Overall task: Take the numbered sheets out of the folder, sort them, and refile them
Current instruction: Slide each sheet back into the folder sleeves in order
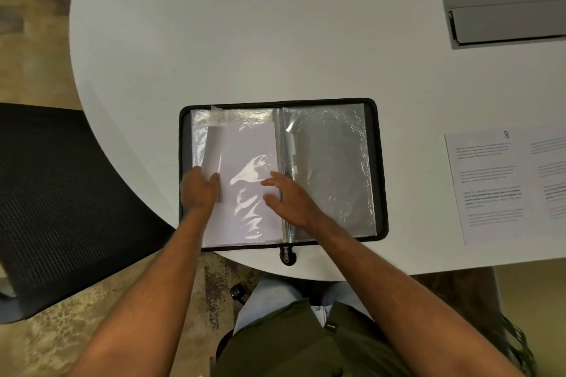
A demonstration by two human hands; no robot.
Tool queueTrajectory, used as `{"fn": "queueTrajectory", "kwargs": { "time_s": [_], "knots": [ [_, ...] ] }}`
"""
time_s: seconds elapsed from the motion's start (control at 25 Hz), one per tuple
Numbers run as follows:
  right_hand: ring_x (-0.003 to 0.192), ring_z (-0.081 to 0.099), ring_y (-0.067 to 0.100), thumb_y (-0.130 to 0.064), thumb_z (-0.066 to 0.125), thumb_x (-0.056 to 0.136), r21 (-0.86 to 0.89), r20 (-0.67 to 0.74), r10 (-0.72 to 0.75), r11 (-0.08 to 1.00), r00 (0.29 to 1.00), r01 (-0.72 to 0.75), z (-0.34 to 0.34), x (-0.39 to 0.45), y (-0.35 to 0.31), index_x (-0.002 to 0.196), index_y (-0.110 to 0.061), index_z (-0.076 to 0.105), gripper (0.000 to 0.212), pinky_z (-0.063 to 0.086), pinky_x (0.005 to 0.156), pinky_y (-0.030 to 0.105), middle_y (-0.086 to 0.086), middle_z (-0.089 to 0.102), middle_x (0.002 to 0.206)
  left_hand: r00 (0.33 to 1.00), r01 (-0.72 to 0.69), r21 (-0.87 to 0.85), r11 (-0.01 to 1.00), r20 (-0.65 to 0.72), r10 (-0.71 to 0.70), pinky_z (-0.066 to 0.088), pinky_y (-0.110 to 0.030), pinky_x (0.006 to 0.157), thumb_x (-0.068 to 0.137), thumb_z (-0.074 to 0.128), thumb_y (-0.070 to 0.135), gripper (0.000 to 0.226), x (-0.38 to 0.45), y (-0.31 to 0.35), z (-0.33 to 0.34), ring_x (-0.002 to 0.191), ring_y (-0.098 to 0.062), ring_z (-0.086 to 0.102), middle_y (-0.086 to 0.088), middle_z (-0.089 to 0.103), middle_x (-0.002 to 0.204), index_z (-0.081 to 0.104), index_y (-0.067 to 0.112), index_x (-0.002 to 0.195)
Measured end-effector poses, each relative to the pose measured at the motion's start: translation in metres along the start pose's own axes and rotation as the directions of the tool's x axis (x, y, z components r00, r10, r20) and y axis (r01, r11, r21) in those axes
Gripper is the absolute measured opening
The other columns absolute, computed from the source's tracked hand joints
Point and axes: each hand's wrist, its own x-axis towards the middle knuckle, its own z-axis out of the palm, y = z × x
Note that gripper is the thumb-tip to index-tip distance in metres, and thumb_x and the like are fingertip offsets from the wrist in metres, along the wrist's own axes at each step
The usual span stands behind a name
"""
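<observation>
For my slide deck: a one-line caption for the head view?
Both hands, left and right, work a sheet in the open folder on the white table.

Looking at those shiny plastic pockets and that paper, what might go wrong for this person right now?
The white sheet sits in a wrinkled clear plastic sleeve of the black zip folder; pulled askew by the left hand, it may crease or catch. The right hand rests flat, so the glossy sleeve might slip. The folder's near edge overhangs the round white table, so it could tip off.
</observation>
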Motion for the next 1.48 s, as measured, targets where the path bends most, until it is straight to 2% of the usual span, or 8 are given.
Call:
{"fn": "queueTrajectory", "kwargs": {
  "time_s": [0.28, 0.36, 0.52, 0.64, 0.88, 1.04, 1.2, 1.48],
  "knots": [
    [0.153, 0.030, 0.017, -0.018, 0.061, 0.101, -0.192, -0.299, 0.042, 0.976, 0.953, -0.103, -0.058, -0.045, 0.076, 0.148, -0.024, 0.052, 0.048, 0.026, 0.122, 0.031, -0.001, 0.037, 0.164, 0.966, -0.087, 0.280, 0.956, -0.211, 0.149, 0.033, -0.055, 0.112, 0.082, 0.075, 0.018, 0.080, -0.027, 0.008, 0.024, 0.138, -0.040, 0.038, -0.017, 0.038, 0.153, 0.035, 0.011, 0.151],
    [0.152, 0.032, 0.017, -0.013, 0.060, 0.099, -0.186, -0.357, 0.071, 0.972, 0.932, -0.145, -0.073, -0.056, 0.093, 0.147, -0.021, 0.054, 0.049, 0.022, 0.121, 0.024, 0.000, 0.040, 0.162, 0.968, -0.207, 0.342, 0.917, -0.068, 0.243, 0.028, -0.056, 0.115, 0.083, 0.071, 0.017, 0.082, -0.040, 0.013, 0.038, 0.143, -0.041, 0.032, -0.018, 0.030, 0.160, 0.032, 0.011, 0.154],
    [0.147, 0.041, 0.020, -0.008, 0.063, 0.095, -0.138, -0.430, 0.106, 0.974, 0.896, -0.181, -0.104, -0.072, 0.117, 0.144, -0.018, 0.057, 0.050, 0.020, 0.115, 0.010, 0.003, 0.045, 0.159, 0.859, -0.512, 0.450, 0.732, 0.259, 0.442, 0.045, -0.060, 0.102, 0.085, 0.071, 0.023, 0.064, -0.070, 0.035, 0.082, 0.133, -0.045, 0.048, -0.022, 0.042, 0.152, 0.049, 0.014, 0.145],
    [0.145, 0.043, 0.017, -0.011, 0.060, 0.098, -0.083, -0.471, 0.120, 0.980, 0.874, -0.179, -0.136, -0.089, 0.131, 0.146, -0.019, 0.055, 0.049, 0.023, 0.114, 0.009, 0.001, 0.046, 0.158, 0.824, -0.566, 0.448, 0.692, 0.299, 0.481, 0.048, -0.051, 0.083, 0.081, 0.065, 0.029, 0.046, -0.095, 0.076, 0.113, 0.112, -0.040, 0.059, -0.013, 0.053, 0.134, 0.058, 0.021, 0.125],
    [0.143, 0.040, 0.006, -0.009, 0.055, 0.102, -0.067, -0.629, 0.097, 0.982, 0.772, -0.178, -0.221, -0.137, 0.181, 0.146, -0.023, 0.052, 0.046, 0.022, 0.113, 0.003, -0.005, 0.047, 0.154, 0.762, -0.648, 0.370, 0.666, 0.308, 0.570, 0.037, -0.060, 0.100, 0.085, 0.073, 0.024, 0.045, -0.147, 0.157, 0.199, 0.129, -0.036, 0.047, -0.009, 0.044, 0.148, 0.059, 0.023, 0.127],
    [0.149, 0.032, 0.012, -0.010, 0.059, 0.100, -0.012, -0.731, 0.186, 0.959, 0.656, -0.284, -0.277, -0.174, 0.240, 0.150, -0.020, 0.047, 0.053, 0.032, 0.123, 0.030, -0.001, 0.038, 0.162, 0.668, -0.737, 0.283, 0.613, 0.439, 0.601, 0.036, -0.060, 0.107, 0.087, 0.076, 0.024, 0.058, -0.177, 0.217, 0.271, 0.137, -0.041, 0.045, -0.016, 0.043, 0.155, 0.057, 0.016, 0.142],
    [0.159, 0.014, 0.022, -0.034, 0.066, 0.099, 0.001, -0.755, 0.301, 0.889, 0.583, -0.458, -0.310, -0.197, 0.290, 0.160, -0.018, 0.030, 0.072, 0.025, 0.127, 0.046, 0.003, 0.020, 0.171, 0.554, -0.815, 0.185, 0.550, 0.526, 0.645, 0.042, -0.058, 0.107, 0.090, 0.075, 0.030, 0.065, -0.202, 0.275, 0.332, 0.138, -0.042, 0.046, -0.017, 0.042, 0.157, 0.051, 0.013, 0.148],
    [0.160, -0.007, 0.020, -0.076, 0.061, 0.085, -0.032, -0.718, 0.382, 0.817, 0.582, -0.576, -0.318, -0.205, 0.331, 0.166, -0.016, 0.003, 0.116, 0.008, 0.127, 0.040, 0.003, -0.002, 0.174, 0.577, -0.810, 0.262, 0.525, 0.519, 0.631, 0.043, -0.053, 0.105, 0.094, 0.067, 0.042, 0.079, -0.202, 0.340, 0.393, 0.141, -0.037, 0.037, -0.013, 0.033, 0.161, 0.033, 0.010, 0.158]
  ]
}}
